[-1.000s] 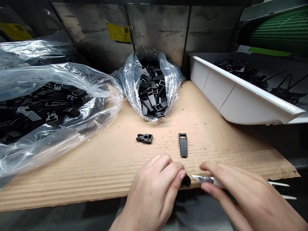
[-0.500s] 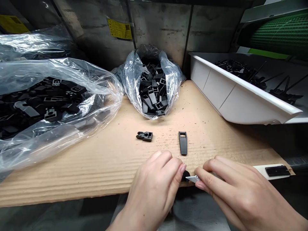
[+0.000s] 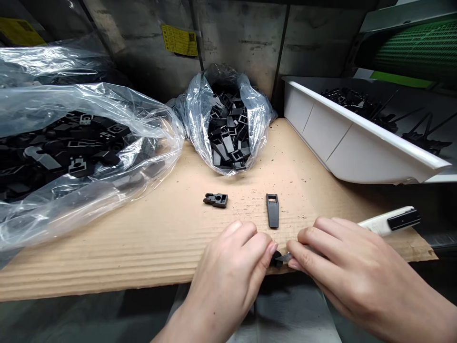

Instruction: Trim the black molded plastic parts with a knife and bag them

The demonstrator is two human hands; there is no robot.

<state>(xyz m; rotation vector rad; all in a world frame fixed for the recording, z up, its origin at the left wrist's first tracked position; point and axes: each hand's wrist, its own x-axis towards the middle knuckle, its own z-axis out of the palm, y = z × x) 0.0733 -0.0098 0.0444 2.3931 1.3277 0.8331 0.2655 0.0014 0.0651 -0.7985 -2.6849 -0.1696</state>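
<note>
My left hand [image 3: 233,267] is closed in a pinch on a small black plastic part [image 3: 275,259] at the front edge of the cardboard sheet [image 3: 143,247]. My right hand [image 3: 342,271] grips a white-handled utility knife [image 3: 389,221]; its blade tip [image 3: 284,257] touches the black part. Two loose black parts lie just beyond my fingers: a short clip [image 3: 216,199] and a long tapered piece [image 3: 272,210].
A large clear bag of black parts [image 3: 71,157] fills the left side. A smaller open bag of black parts [image 3: 228,128] stands at the back centre. A white tray [image 3: 357,143] with black pieces sits at the right, under a green grille [image 3: 414,47].
My right hand has moved left and brought the blade tip onto the black part. The knife's handle has swung up into view at the right. My left hand has stayed pinched.
</note>
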